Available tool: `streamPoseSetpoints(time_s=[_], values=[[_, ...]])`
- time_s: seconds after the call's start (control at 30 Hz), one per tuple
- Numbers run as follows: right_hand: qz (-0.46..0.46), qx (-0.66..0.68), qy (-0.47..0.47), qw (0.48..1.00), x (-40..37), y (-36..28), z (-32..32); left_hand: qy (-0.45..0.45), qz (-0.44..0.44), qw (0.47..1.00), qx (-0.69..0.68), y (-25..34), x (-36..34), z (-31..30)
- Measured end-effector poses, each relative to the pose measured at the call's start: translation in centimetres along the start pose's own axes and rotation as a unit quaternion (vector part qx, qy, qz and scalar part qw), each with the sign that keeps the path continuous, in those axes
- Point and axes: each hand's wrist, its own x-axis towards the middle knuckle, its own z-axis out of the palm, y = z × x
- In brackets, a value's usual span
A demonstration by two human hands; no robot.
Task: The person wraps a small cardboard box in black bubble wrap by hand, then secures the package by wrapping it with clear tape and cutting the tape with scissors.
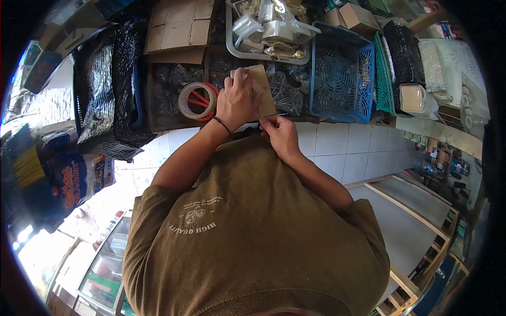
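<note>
A small brown cardboard piece (pixel 265 94) lies at the front of the workbench, tilted slightly. My left hand (pixel 236 100), with a dark band at its wrist, has its fingers bent over the cardboard's left part. At the cardboard's lower edge my right hand (pixel 281 134) is closed in a pinch on a thin item too small to name. Beside my left hand sits a roll of tape (pixel 183 101), with red-handled tool parts (pixel 197 100) showing through and around it.
Behind are stacked cardboard (pixel 178 32) and a grey tray (pixel 232 39) of packaged parts. A blue basket (pixel 314 79) stands to the right, with a green one (pixel 383 87) beyond. Black bubble wrap (pixel 124 68) is at the left. Clear bags (pixel 287 95) lie behind the cardboard piece.
</note>
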Motion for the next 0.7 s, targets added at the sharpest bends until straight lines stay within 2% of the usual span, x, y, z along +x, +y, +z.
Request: streamPoseSetpoints(time_s=[0.37, 0.53, 0.7], values=[[-0.004, -0.045, 0.033, 0.998, 0.22, 0.04, 0.46, 0.029, 0.009, 0.999, 0.009, 0.14, -0.26, 0.03], [0.001, -0.095, 0.071, 0.993, 0.57, 0.06, 0.84, 0.001, -0.014, 1.0, 0.018, 0.32, -0.25, -0.14], [0.049, -0.005, 0.065, 0.997, 0.4, 0.25, 0.94, 0.017, -0.01, 1.0, 0.019, 0.01, -0.33, 0.33]])
